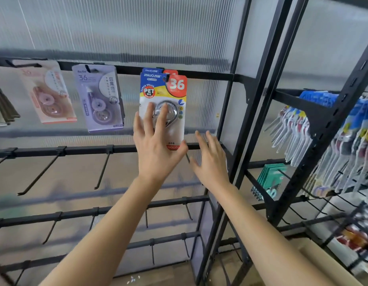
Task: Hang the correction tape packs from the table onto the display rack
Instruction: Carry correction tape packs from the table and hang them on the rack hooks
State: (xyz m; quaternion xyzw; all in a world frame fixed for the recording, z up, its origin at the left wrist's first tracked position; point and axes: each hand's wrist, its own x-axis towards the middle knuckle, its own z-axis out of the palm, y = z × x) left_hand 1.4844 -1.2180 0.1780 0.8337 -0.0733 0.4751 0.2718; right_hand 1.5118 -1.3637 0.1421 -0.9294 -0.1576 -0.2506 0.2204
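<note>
A blue, yellow and red correction tape pack (174, 87) marked "36" hangs from a hook on the top bar of the black display rack (199, 75), with a second like pack just behind it. My left hand (156, 145) lies flat against the lower half of the front pack, fingers spread over its clear blister, thumb by the bottom edge. My right hand (207, 159) hovers open just right of the pack, fingers apart, touching nothing. A purple pack (99, 98) and a pink pack (48, 91) hang further left on the same bar.
Several bare black hooks (102, 168) stick out from the lower bars. A black upright post (236, 120) stands right of my hands. A second rack to the right carries many blue packs (344, 141) and green cards (269, 176).
</note>
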